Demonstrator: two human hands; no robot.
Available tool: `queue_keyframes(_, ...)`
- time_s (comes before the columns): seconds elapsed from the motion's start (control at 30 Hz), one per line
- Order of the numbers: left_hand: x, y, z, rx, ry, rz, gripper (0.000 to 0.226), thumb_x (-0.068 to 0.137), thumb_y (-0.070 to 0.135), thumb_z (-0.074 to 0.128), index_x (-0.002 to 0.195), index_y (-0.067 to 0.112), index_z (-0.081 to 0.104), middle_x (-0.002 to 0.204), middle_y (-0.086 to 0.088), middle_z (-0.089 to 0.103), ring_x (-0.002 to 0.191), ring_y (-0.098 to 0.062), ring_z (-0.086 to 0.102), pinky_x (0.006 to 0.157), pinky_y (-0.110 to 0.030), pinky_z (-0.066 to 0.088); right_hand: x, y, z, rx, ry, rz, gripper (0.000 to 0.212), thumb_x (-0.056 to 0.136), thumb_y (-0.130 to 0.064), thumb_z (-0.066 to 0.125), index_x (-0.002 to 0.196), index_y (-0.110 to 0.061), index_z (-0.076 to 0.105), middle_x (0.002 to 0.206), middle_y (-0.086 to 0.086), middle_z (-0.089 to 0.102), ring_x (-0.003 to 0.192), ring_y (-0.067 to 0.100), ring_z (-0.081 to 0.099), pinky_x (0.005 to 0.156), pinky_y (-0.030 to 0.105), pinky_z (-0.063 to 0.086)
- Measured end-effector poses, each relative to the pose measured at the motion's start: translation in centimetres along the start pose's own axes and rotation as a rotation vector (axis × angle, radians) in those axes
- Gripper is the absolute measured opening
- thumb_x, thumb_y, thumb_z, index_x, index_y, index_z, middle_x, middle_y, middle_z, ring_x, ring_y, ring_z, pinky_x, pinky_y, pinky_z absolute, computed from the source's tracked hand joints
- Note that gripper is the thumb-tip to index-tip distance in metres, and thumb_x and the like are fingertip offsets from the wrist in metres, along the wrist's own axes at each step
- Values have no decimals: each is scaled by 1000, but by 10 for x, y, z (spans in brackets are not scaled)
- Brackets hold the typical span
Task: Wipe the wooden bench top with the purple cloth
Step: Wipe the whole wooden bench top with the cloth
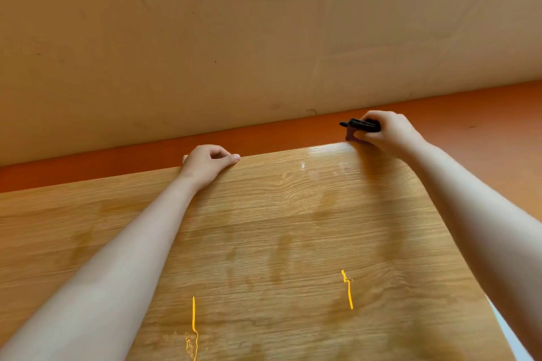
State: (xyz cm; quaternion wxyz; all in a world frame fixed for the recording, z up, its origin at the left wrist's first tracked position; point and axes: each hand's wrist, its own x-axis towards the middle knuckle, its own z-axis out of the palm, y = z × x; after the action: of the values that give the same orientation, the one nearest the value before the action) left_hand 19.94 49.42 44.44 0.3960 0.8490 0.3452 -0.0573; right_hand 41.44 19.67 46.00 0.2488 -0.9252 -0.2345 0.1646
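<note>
The right hand (387,132) is at about 1 o'clock, on the far right corner of the bench top (293,228). Its fingers are curled round the cloth (362,125) and bunch it into a tight wad. The cloth reads dark, almost black, with a purplish fold showing under the fingers where it meets the corner. Most of it is hidden in the fist. The left hand (209,163) is near 12 o'clock, with its fingers hooked over the far edge and the thumb laid along it, apparently bracing.

The bench top is pale, glossy wood grain, with a bright sheen near the cloth. A small white speck (303,165) sits just inside the far edge, between the hands. Faint darker blotches cross the middle, and I cannot tell whether they are damp patches or shadow. Two yellow streaks mark the near half, one at 6 o'clock (193,319) with smeared flecks at its foot and another at 5 o'clock (348,287).

With the cloth at the far corner and both streaks uncleaned, the wipe looks no more than part done. The near half and the speck are left. Past the far edge run an orange strip (469,114) and a beige wall (234,38).
</note>
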Motion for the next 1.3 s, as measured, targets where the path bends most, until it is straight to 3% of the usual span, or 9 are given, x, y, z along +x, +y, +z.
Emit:
queue_keyframes(0.07,2,4,-3,14,-65,-28,18,86,46,66,84,30,73,97,10,68,110,-22,57,103,-47,37,1,-12,9,-59,2,-14,17,82,-31,68,95,-21,65,91,2,67,84,22,57,68,35,49)
queue_keyframes(0.17,7,22,-2,17,-166,20,14,90,26,63,82,31,72,97,8,69,102,-17,61,80,-29,42,1,-46,35,-85,-46,-107,20,83,-35,66,91,-17,62,85,2,66,84,27,59,65,34,47)
queue_keyframes(0.33,10,68,43,136,-163,195,18,94,27,54,99,25,71,110,5,67,102,-11,55,83,-24,36,4,-79,64,-42,-79,-183,18,83,-36,65,85,-20,57,85,3,64,81,27,57,62,31,41)
queue_keyframes(0.63,6,67,70,8,-100,237,9,91,30,62,86,29,70,90,16,66,88,-3,57,67,-12,35,-1,12,-3,57,-10,-75,8,84,-28,67,91,-27,63,76,-12,59,71,8,54,54,24,38)
queue_keyframes(0.8,9,68,71,-8,-118,215,9,91,30,63,87,28,71,91,13,67,90,-6,59,69,-17,39,-1,52,-29,34,57,-9,13,85,-25,67,97,-23,65,87,-3,61,77,15,54,56,25,38)
queue_keyframes(0.93,10,69,72,-22,-116,204,10,91,29,63,89,26,71,91,12,67,92,-8,59,69,-20,39,0,53,-29,92,83,35,6,83,-28,65,81,-33,63,77,-14,60,76,11,54,57,25,38)
queue_keyframes(1.1,12,68,73,-32,-123,176,9,91,31,63,88,28,71,95,11,67,94,-9,59,77,-27,40,-8,77,-21,404,376,242,11,84,-27,63,89,-17,64,79,-3,60,76,14,53,64,27,40)
queue_keyframes(1.2,14,67,73,-32,-119,178,9,91,31,63,86,30,70,94,13,67,92,-7,59,73,-25,41,-21,85,-13,799,316,304,9,89,-19,62,95,-12,61,85,2,60,79,14,56,70,29,49)
queue_keyframes(1.3,16,66,74,-43,-126,167,10,90,32,64,84,31,71,91,17,66,90,-4,58,71,-22,40,-31,85,-11,925,259,304,5,90,-14,61,89,-17,58,87,3,60,78,13,59,71,26,53)
